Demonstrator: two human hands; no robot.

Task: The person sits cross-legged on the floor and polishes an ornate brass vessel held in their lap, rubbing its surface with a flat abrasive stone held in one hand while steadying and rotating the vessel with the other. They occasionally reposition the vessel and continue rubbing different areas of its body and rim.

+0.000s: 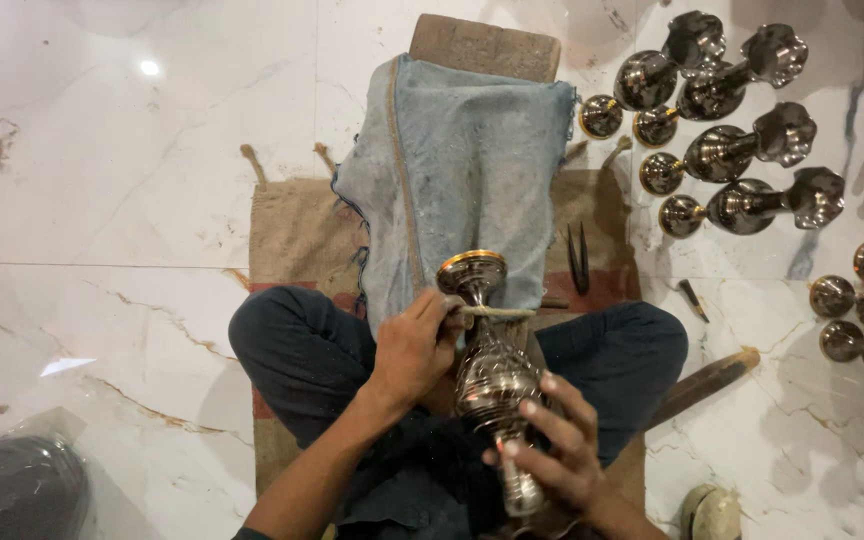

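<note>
A shiny turned metal piece (pixel 489 375), like a lamp stand with a gold-rimmed cup on top, lies across my lap, pointing away from me. My left hand (pixel 414 345) grips its narrow neck, where a pale cord (pixel 497 312) is wound around it. My right hand (pixel 562 445) cradles the lower stem with fingers spread around it. The piece rests against a blue-grey cloth (pixel 452 170) draped over a brick-like block (pixel 485 46).
I sit cross-legged on a burlap mat (pixel 297 230) on a white marble floor. Several similar polished metal pieces (pixel 732 150) lie at the upper right. Dark tweezers (pixel 578 258), a wooden-handled tool (pixel 704 380) and a dark bag (pixel 12 490) are nearby.
</note>
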